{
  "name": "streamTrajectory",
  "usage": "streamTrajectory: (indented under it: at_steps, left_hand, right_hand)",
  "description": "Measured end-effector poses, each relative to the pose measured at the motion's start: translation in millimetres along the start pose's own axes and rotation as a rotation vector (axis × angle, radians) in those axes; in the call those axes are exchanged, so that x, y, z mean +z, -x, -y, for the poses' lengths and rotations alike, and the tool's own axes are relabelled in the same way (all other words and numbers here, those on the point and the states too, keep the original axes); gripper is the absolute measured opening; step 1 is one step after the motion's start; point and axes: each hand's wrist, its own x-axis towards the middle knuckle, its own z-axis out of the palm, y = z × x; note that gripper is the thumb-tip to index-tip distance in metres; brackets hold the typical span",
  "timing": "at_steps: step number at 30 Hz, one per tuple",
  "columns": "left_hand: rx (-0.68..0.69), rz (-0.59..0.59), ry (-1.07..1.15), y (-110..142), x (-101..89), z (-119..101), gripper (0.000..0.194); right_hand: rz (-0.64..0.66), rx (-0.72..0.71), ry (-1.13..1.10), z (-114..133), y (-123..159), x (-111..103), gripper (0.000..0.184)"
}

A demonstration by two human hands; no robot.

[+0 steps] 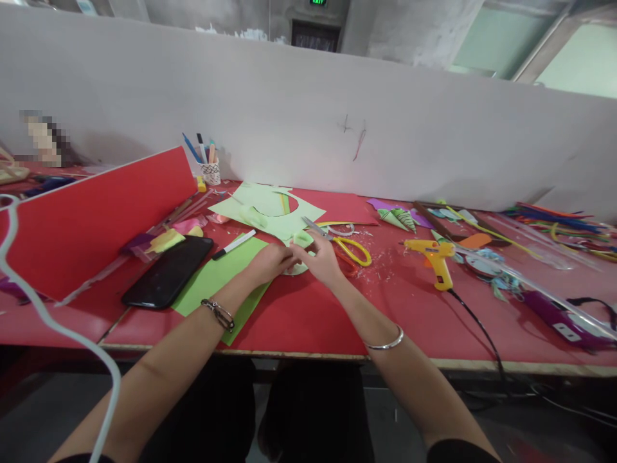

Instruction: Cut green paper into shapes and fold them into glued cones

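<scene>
My left hand (272,263) and my right hand (322,259) meet over the middle of the red table, fingers closed. Between them is a small curled piece of pale green paper (302,240), with a paler part just below, partly covered by the fingers. Behind the hands lies a pale green sheet (282,222) with a round hole cut in it. Scissors with yellow and orange handles (355,251) rest right beside my right hand. Under my left forearm is a brighter green sheet (212,283), and a white marker with a black cap (234,244) lies on it.
A black phone (168,273) and a red board (96,218) are on the left. A pen cup (210,172) stands near the white partition (289,116). On the right are a yellow glue gun (438,260) with a black cord, a purple device (559,318) and coloured pipe cleaners (554,215).
</scene>
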Motion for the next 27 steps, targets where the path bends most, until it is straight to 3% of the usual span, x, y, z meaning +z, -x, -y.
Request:
streamTrajectory:
  at_steps: [4,11,21,27]
  left_hand:
    - [-0.082,0.064,0.132,0.8,0.3,-3.0,0.032]
    - [-0.189,0.102,0.195,0.6,0.3,-4.3,0.045]
    - [-0.129,0.155,0.013,0.9,-0.9,-7.2,0.054]
    - [-0.164,0.133,0.059,1.2,-2.7,-10.0,0.051]
  right_hand:
    - [0.008,0.162,-0.203,-6.2,-2.7,2.5,0.026]
    - [0.046,0.17,-0.375,-5.4,-4.0,2.5,0.026]
    - [-0.068,0.157,-0.307,-13.5,-6.3,3.6,0.026]
    - [-0.087,0.16,-0.29,-12.1,-7.3,-1.2,0.034]
